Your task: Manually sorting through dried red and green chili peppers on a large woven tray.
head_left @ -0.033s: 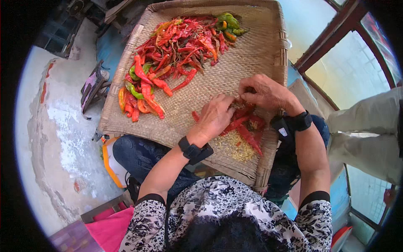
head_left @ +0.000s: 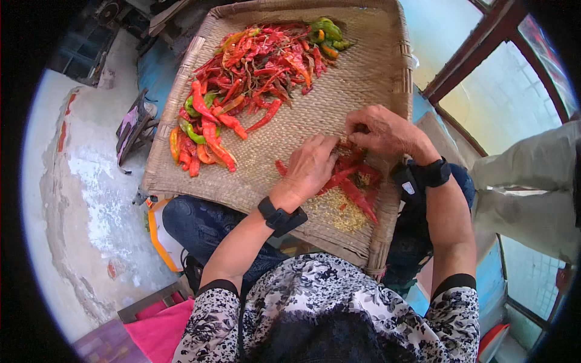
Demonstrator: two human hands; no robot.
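Observation:
A large shallow woven tray (head_left: pixel 357 91) rests across my lap. Over its near right part, my left hand (head_left: pixel 310 168) is closed, its fingertips pinched at a red chili pepper (head_left: pixel 346 147). Close beside it, my right hand (head_left: pixel 382 132) is curled with thumb and fingers together at the same pepper. Most of that pepper is hidden by the fingers. Below the hands lie split red chili pieces (head_left: pixel 362 199) and a scatter of pale yellow seeds (head_left: pixel 342 216). A big heap of red chilies (head_left: pixel 254 66), some with dried stems, fills the tray's far left.
Orange, red and green chilies (head_left: pixel 203 136) lie at the tray's left edge, and green ones (head_left: pixel 327 31) at the far right corner. A person's pale trousers (head_left: pixel 526 187) stand at the right, near a brown-framed window (head_left: pixel 496 72). A pink cloth (head_left: pixel 158 333) lies lower left.

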